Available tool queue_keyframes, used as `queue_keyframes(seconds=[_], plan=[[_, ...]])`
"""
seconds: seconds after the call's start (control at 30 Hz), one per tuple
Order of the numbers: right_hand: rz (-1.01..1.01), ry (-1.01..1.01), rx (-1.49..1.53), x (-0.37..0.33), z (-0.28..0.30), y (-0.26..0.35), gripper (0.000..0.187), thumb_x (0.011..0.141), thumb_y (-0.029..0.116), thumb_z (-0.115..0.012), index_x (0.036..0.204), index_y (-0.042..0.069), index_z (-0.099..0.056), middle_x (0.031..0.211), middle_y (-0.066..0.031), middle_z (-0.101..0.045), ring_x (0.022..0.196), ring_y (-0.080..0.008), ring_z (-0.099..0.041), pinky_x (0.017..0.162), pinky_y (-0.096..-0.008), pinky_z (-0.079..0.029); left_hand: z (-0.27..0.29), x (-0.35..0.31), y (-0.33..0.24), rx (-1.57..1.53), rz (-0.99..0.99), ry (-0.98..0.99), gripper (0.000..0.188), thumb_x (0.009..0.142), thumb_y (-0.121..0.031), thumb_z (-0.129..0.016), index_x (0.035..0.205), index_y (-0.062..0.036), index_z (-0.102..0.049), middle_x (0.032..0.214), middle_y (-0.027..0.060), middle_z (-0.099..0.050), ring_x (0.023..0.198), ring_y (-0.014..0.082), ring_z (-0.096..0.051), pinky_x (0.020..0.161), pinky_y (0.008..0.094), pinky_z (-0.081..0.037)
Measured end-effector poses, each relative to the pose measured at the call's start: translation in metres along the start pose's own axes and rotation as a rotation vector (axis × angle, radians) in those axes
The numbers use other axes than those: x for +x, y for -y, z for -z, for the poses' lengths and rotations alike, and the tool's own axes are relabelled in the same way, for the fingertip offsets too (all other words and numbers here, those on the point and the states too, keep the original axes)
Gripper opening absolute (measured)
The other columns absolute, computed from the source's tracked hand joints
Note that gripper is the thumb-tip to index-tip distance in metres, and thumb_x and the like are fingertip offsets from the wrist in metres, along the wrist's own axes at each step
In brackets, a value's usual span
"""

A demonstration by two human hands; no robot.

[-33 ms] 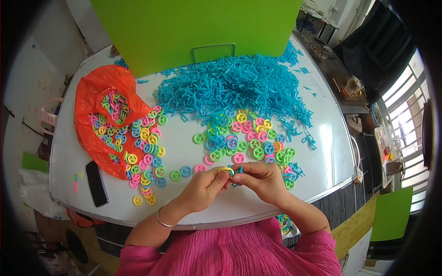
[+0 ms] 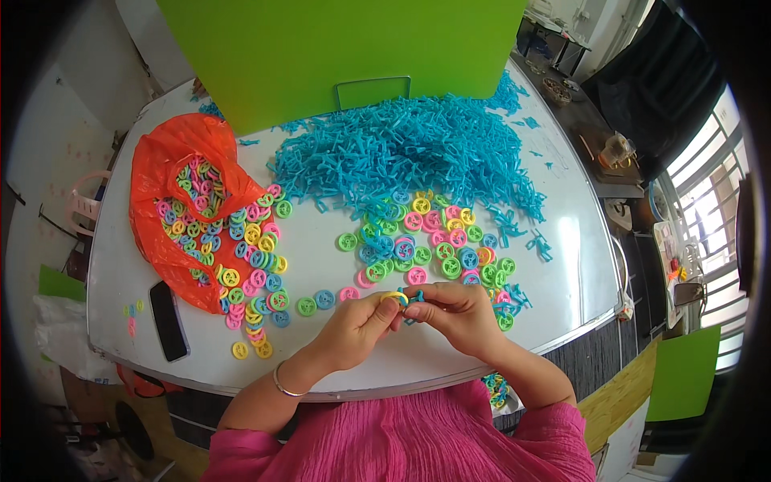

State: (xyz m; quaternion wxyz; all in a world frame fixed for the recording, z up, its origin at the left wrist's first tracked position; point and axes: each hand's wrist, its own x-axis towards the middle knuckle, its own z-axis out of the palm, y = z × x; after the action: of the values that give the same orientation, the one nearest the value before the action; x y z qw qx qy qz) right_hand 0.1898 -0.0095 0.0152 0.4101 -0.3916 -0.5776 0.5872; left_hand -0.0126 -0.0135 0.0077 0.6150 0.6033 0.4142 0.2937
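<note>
Close to the table's near edge, my two hands meet with their fingertips almost touching. My left hand [image 2: 360,325] pinches a yellow plastic wheel [image 2: 395,296] between thumb and fingers. In my right hand [image 2: 459,316], thumb and forefinger close on a small blue plastic piece [image 2: 416,298] held against the wheel's right side. Whether the two parts are joined cannot be made out, as my fingers cover much of both. Beyond my hands lie loose wheels [image 2: 422,254] in pink, green, blue and yellow, and behind these rises a big heap of blue plastic pieces [image 2: 401,149].
At the left, a red plastic bag [image 2: 152,217] spills many more coloured wheels [image 2: 257,259] onto the white table [image 2: 321,249]. A dark phone [image 2: 169,323] lies nearer the left edge. A large green panel [image 2: 337,48] stands behind the heap. Below the table's right front are more coloured parts [image 2: 499,390].
</note>
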Motion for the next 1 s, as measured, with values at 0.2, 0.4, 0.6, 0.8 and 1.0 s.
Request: queue_keyframes(seconds=[0.2, 0.4, 0.6, 0.8, 1.0], plan=[[0.139, -0.009, -0.26, -0.001, 0.0, -0.003, 0.024, 0.086, 0.011, -0.071, 0.108, 0.002, -0.07, 0.079, -0.0079, -0.07, 0.069, -0.0118, -0.064, 0.06, -0.027, -0.048, -0.003, 0.001, -0.006, 0.178, -0.209, -0.049, 0.043, 0.104, -0.038, -0.038, 0.093, -0.002, -0.059, 0.071, -0.0018, -0.053, 0.062, 0.0044, -0.046, 0.055, 0.0201, -0.039], [0.461, -0.071, -0.674, -0.001, -0.001, 0.003, 0.031, 0.08, 0.009, -0.074, 0.11, 0.004, -0.068, 0.07, -0.0075, -0.061, 0.064, -0.022, -0.059, 0.057, -0.0335, -0.048, 0.008, 0.002, -0.002, -0.148, 0.07, 0.118, 0.044, 0.104, -0.04, -0.039, 0.091, -0.0028, -0.058, 0.07, -0.0018, -0.052, 0.061, 0.0054, -0.046, 0.055, 0.0209, -0.039], [0.344, -0.07, -0.523, -0.006, -0.001, 0.004, 0.033, 0.081, 0.01, -0.074, 0.113, 0.004, -0.068, 0.072, -0.009, -0.063, 0.064, -0.0217, -0.061, 0.057, -0.0332, -0.047, 0.008, 0.003, -0.003, 0.208, -0.223, 0.026, 0.044, 0.104, -0.038, -0.038, 0.089, -0.002, -0.059, 0.07, 0.0011, -0.056, 0.062, 0.0066, -0.05, 0.056, 0.0219, -0.041], [0.342, -0.08, -0.312, -0.004, -0.002, -0.009, 0.034, 0.082, 0.011, -0.074, 0.115, 0.005, -0.068, 0.074, -0.0098, -0.065, 0.064, -0.019, -0.061, 0.056, -0.0315, -0.047, 0.007, 0.0, -0.008, 0.117, -0.22, 0.036, 0.028, 0.1, -0.028, -0.052, 0.089, -0.0034, -0.06, 0.062, 0.0032, -0.054, 0.056, 0.0114, -0.055, 0.053, 0.0279, -0.043], [0.575, -0.07, -0.585, -0.003, 0.002, -0.009, 0.041, 0.078, 0.009, -0.076, 0.117, 0.004, -0.066, 0.071, -0.0068, -0.061, 0.063, -0.0202, -0.059, 0.056, -0.0327, -0.048, 0.012, 0.001, -0.006, 0.273, -0.28, 0.078, 0.024, 0.097, -0.025, -0.057, 0.089, -0.0034, -0.062, 0.06, 0.0054, -0.055, 0.054, 0.0182, -0.057, 0.052, 0.031, -0.043]])
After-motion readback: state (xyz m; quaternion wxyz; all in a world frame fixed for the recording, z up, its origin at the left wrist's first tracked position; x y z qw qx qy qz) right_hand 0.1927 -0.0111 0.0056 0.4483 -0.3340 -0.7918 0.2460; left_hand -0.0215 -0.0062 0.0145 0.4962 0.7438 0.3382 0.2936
